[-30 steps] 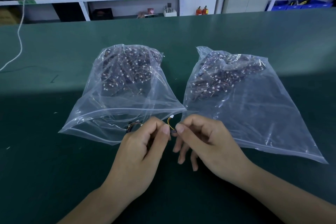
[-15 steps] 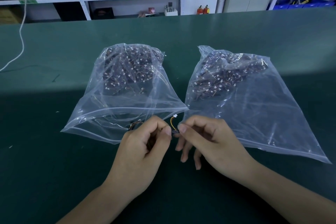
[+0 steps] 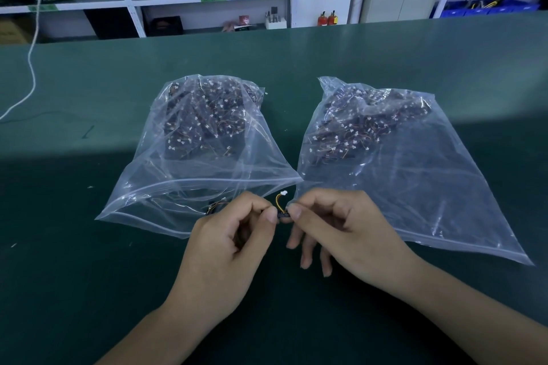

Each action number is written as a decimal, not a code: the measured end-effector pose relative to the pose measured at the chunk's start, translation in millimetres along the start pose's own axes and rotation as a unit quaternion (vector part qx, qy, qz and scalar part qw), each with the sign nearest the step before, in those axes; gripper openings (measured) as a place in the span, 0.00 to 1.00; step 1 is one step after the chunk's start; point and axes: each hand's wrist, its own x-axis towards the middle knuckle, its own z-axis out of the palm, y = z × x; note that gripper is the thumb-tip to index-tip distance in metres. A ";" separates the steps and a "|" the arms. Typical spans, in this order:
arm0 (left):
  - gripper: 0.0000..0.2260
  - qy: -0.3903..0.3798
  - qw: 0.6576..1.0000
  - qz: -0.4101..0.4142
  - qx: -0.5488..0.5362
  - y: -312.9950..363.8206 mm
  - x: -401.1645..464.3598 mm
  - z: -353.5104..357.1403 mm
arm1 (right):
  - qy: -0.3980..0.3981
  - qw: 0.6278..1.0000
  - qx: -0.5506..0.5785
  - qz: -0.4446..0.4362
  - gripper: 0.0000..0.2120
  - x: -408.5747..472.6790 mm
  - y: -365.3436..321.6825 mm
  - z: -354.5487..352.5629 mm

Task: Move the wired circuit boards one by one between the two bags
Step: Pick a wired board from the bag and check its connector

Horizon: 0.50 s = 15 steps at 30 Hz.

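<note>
Two hands pinch one wired circuit board (image 3: 283, 214) between the bag mouths: left hand (image 3: 225, 249) and right hand (image 3: 341, 234) each grip an end. Risk: its looped wire, possibly loose, snags the left bag (image 3: 189, 175) or right bag (image 3: 400, 175) lip.

The small circuit board (image 3: 283, 214) I pinch is mostly hidden between my left hand (image 3: 228, 249) and right hand (image 3: 335, 234) fingertips. My forearms run off the bottom edge. Boards heaped in both bags blur together, too small to count.
</note>
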 end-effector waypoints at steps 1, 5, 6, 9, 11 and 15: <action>0.10 0.004 1.000 0.007 0.007 0.2 0.5 -0.6 | 0.008 1.000 -0.023 -0.015 0.07 0.7 -1.5 -2.7; 0.04 0.038 0.997 0.043 0.041 -0.4 4.9 -3.9 | 0.070 0.960 -0.248 -0.113 0.15 6.6 -6.9 -30.4; 0.03 0.045 0.996 0.051 0.054 -1.1 5.8 -4.7 | 0.064 0.937 -0.317 -0.132 0.16 9.1 -9.1 -39.5; 0.03 0.060 0.991 0.076 0.092 -3.3 8.7 -5.8 | 0.002 0.903 -0.415 -0.112 0.16 11.1 -11.6 -61.5; 0.02 0.050 0.987 0.099 0.116 -4.1 11.5 -4.8 | -0.032 0.899 -0.430 -0.074 0.15 10.3 -10.0 -68.8; 0.01 0.024 0.974 0.141 0.177 -4.5 14.6 -0.6 | -0.060 0.896 -0.435 -0.059 0.09 11.0 -6.2 -70.8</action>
